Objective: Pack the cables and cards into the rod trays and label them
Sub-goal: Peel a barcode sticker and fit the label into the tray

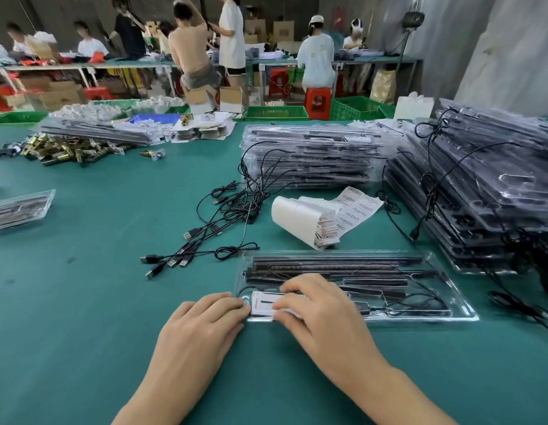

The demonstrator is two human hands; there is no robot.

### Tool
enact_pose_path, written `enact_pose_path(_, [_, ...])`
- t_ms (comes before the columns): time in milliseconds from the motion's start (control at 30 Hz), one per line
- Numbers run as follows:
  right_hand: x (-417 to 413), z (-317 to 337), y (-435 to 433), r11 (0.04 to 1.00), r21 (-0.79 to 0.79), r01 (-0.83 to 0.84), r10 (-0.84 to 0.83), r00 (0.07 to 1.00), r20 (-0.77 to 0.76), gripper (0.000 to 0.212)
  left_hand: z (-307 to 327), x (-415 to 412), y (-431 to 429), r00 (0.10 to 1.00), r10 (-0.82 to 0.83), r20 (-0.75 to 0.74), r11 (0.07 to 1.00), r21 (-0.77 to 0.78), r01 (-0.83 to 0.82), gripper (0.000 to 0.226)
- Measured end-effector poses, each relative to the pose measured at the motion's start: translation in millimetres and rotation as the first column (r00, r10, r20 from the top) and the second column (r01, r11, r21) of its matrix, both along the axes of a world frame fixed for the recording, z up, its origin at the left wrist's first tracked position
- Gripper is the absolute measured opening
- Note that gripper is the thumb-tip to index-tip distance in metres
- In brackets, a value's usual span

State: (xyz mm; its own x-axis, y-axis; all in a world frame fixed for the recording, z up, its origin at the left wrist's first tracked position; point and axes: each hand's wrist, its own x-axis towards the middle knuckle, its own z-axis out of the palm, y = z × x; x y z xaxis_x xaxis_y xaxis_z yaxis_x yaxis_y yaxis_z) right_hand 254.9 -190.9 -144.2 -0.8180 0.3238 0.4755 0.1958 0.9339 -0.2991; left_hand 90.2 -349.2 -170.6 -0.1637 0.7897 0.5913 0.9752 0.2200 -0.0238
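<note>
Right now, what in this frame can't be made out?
- Head view: print on the card, mostly covered by the right hand.
- Head view: label sheet text, too small.
- Head view: tray at left, cut by the frame edge.
- Head view: whether the right hand pinches or presses the card; its fingers hide that.

Even soft light, faint shadows, edges bowed, background blurred.

On the green table [98, 271], both hands press a white card [263, 305] into the near tray [460, 314]: the left hand [205, 320] touches its edge and the right hand [322, 311] lies over it. Loose cables [223, 216] lie beyond.
</note>
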Motion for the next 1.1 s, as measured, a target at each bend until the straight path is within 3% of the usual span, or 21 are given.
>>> enact_pose_path(67, [-10, -7, 3, 0.998, 0.017, -0.06, 0.056, 0.986, 0.155, 0.036, -1, 1, 0, 1.0, -0.003, -0.01, 1.0, -0.001, 0.003, 0.029])
enact_pose_path(133, [-14, -12, 4, 0.997, 0.01, -0.082, 0.078, 0.971, 0.225, 0.046, -2, 1, 0, 1.0, -0.018, -0.019, 1.0, 0.009, 0.018, 0.027])
enact_pose_path(300, [-15, -22, 7, 0.993, 0.093, -0.07, 0.051, 0.98, 0.192, 0.047, -3, 2, 1, 0.998, -0.055, 0.03, 0.998, 0.034, 0.054, 0.027])
enact_pose_path(400, [-14, -29, 7, 0.993, 0.099, -0.07, 0.056, 0.988, 0.145, 0.04, 3, 2, -1, 0.994, -0.083, 0.069, 0.996, -0.033, 0.086, 0.028])
enact_pose_path(500, [-15, -31, 7, 0.995, 0.091, -0.047, 0.037, 0.994, 0.104, 0.036, 10, 5, -2, 0.975, -0.01, 0.221, 0.995, -0.09, 0.031, 0.03])
enact_pose_path(567, [-16, -30, 6, 0.996, 0.08, -0.039, 0.032, 0.996, 0.087, 0.036, 15, 9, 1, 0.877, 0.116, 0.466, 0.993, -0.072, -0.093, 0.025])
enact_pose_path(633, [-16, -29, 5, 0.997, 0.066, -0.039, 0.034, 0.996, 0.083, 0.035, 18, 10, 7, 0.672, 0.248, 0.698, 0.963, -0.098, -0.253, 0.018])
enact_pose_path(700, [-16, -29, 5, 0.998, 0.047, -0.04, 0.036, 0.996, 0.087, 0.033, 21, 7, 13, 0.56, 0.426, 0.711, 0.902, -0.284, -0.326, 0.028])
enact_pose_path(767, [-17, -29, 5, 0.998, 0.043, -0.047, 0.043, 0.994, 0.098, 0.033, 25, 1, 17, 0.503, 0.55, 0.667, 0.833, -0.483, -0.27, 0.038])
enact_pose_path(833, [-18, -30, 6, 0.998, -0.011, -0.062, 0.063, 0.991, 0.121, 0.037, 29, -4, 20, 0.37, 0.558, 0.742, 0.824, -0.549, -0.142, 0.043])
enact_pose_path(933, [-18, -31, 8, 0.994, -0.069, -0.084, 0.094, 0.985, 0.146, 0.042, 32, -7, 19, 0.128, 0.501, 0.856, 0.865, -0.498, -0.054, 0.04])
enact_pose_path(1033, [-18, -29, 7, 0.997, -0.027, -0.068, 0.071, 0.988, 0.135, 0.04, 28, -6, 16, 0.026, 0.439, 0.898, 0.897, -0.436, -0.081, 0.034])
enact_pose_path(1100, [-18, -27, 6, 0.998, -0.029, -0.06, 0.063, 0.988, 0.142, 0.039, 27, -7, 17, 0.01, 0.433, 0.901, 0.898, -0.43, -0.094, 0.033])
